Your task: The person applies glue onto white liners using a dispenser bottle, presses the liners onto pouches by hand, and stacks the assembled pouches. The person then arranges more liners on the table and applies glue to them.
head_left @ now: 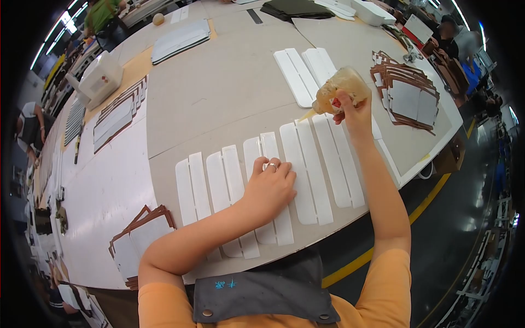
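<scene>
My right hand (351,109) is wrapped round a cloudy, yellowish squeeze bottle (344,85). The bottle is tilted, its pointed nozzle (307,116) aimed down and left at the top end of a long white panel (309,180). Liquid inside the bottle looks amber. My left hand (272,183), with a ring on one finger, rests with bent, slightly parted fingers on the neighbouring white panel (266,232); its fingertips are partly hidden. Several such panels, each split lengthwise by a narrow gap, lie side by side, including one at the far left (191,186) and one at the right (339,158).
More white panels (295,76) lie beyond the row. Stacks of brown-edged sheets sit at right (415,98), at left (115,120) and near my left elbow (145,240). A white jug (101,74) stands at the left. Other people are around the table (219,82).
</scene>
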A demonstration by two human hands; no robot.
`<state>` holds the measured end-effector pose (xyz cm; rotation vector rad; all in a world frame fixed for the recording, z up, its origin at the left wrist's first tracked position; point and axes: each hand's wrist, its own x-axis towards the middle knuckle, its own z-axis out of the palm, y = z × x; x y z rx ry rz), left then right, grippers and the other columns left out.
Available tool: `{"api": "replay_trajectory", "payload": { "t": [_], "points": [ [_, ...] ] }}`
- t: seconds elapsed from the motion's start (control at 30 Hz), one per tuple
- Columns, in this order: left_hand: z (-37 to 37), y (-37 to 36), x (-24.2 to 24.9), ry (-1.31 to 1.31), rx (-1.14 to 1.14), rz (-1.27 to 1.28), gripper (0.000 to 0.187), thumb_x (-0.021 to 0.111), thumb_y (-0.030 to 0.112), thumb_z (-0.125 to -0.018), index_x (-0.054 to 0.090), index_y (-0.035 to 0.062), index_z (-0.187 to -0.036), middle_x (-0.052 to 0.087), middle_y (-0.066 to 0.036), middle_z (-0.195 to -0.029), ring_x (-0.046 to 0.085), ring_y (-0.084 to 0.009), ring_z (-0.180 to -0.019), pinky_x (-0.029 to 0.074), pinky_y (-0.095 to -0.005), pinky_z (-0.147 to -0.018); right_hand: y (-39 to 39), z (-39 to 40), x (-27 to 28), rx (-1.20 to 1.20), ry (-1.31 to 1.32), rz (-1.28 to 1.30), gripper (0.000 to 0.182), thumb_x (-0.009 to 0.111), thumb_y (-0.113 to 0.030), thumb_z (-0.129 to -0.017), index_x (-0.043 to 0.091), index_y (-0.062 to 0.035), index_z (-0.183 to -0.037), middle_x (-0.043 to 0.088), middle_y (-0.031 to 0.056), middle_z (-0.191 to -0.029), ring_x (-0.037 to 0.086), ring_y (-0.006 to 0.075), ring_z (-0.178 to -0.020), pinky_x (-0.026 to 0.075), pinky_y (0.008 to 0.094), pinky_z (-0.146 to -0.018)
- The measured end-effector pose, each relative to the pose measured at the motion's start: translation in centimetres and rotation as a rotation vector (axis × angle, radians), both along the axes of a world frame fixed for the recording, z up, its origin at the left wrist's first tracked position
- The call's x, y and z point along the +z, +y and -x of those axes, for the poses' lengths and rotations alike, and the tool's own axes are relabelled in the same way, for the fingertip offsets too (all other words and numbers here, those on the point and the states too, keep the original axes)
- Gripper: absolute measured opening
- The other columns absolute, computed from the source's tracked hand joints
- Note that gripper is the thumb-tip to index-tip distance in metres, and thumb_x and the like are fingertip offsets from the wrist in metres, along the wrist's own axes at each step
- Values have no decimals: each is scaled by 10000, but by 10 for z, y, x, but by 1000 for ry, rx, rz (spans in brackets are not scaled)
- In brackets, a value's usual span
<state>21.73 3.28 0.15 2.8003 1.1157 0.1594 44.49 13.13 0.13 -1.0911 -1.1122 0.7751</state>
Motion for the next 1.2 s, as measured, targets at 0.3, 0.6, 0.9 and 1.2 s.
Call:
{"api": "replay_trajectory", "payload": {
  "t": [0.3, 0.6, 0.9, 1.2],
  "points": [
    [1, 1, 1, -38, -3, 23, 326, 641, 230, -760, 593, 28, -1011, 555, -103, -1153, 509, -244, -1068, 252, -427, -981, 6, 6, 0, -19, -39, 10, 528, 730, -295, -773, 373, -33, -1061, 537, 82, -809, 491, 75, -438, 413, 188, -358],
    [0, -2, -3, 0, 5, -30, 333, 646, 231, -758, 594, 29, -1018, 561, -103, -1158, 507, -245, -1074, 250, -432, -985, -30, -1, 4, -7, -30, 114, 491, 726, -300, -775, 407, -43, -1046, 547, 68, -774, 457, 57, -407, 374, 178, -324],
    [-3, -3, -1, 26, 35, -37, 333, 639, 231, -767, 596, 38, -1036, 560, -88, -1173, 491, -242, -1100, 250, -437, -990, -79, -6, 7, 68, -12, 199, 511, 727, -302, -775, 417, -46, -1091, 561, 54, -784, 447, 46, -414, 368, 170, -328],
    [-3, -6, 2, 56, 41, -38, 325, 624, 239, -786, 592, 41, -1042, 562, -77, -1176, 490, -238, -1101, 243, -433, -988, -141, -17, 7, 248, -1, 244, 673, 784, -278, -704, 396, -47, -1203, 564, 45, -904, 540, 67, -614, 428, 182, -418]
  ]
}}
